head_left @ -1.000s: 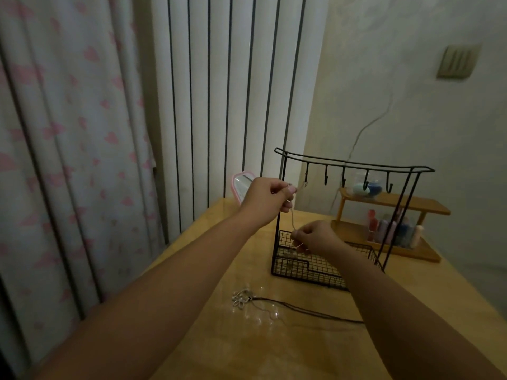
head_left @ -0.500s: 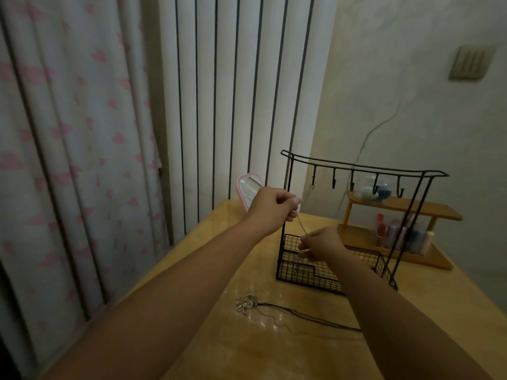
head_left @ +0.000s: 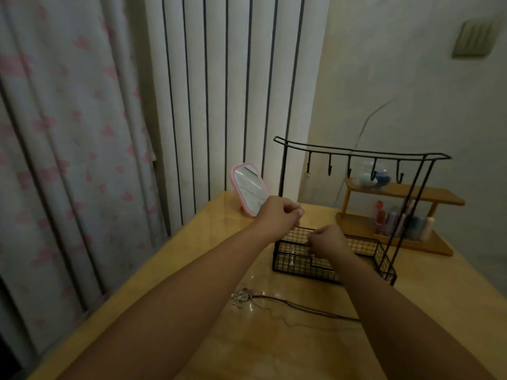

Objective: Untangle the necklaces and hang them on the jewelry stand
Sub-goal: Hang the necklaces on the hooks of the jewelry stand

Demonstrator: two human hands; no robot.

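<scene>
A black wire jewelry stand (head_left: 362,154) with a row of hooks and a mesh basket base stands on the wooden table (head_left: 274,346). My left hand (head_left: 277,218) and my right hand (head_left: 327,241) are both held in front of the basket, fingers curled, pinching a thin pale chain that is barely visible between them. A small pale pendant (head_left: 291,261) hangs below, inside the basket. A second necklace (head_left: 288,304) with a dark cord and a silver flower pendant lies on the table nearer to me.
A pink-framed mirror (head_left: 248,192) leans at the table's back left. Behind the stand is a wooden shelf (head_left: 411,239) with small bottles and a glass bowl. Curtains hang along the left side.
Both hands have dropped from near the stand's left post down to basket height and drawn closer together. The camera has tilted, so the stand sits lower and further right.
</scene>
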